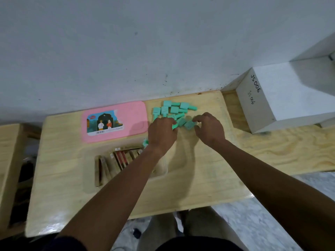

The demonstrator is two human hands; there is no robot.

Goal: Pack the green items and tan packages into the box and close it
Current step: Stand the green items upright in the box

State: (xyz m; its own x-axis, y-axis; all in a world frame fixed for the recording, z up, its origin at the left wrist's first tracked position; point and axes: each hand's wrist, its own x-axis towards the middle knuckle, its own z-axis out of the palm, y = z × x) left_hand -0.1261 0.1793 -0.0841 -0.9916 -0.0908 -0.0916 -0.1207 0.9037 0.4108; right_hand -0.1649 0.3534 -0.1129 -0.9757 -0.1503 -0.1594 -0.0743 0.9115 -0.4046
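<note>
Several green stamp-shaped items (174,109) lie in a loose pile at the back right of the wooden table (199,178). My left hand (161,134) rests on the pile's near left side, its fingers curled over one green item (175,126). My right hand (210,129) hovers at the pile's near right, fingers bent and touching another green item (189,125). A clear box (125,163) in front of my left forearm holds several tan packages (101,166) standing on edge. One green item (145,142) shows at the box's far right corner. The pink lid (116,121) lies flat behind the box.
A white block marked JS006 (272,98) stands on the plank at the right. The white wall runs right behind the table. A wooden shelf unit (10,169) sits to the left. My legs are below the table's front edge.
</note>
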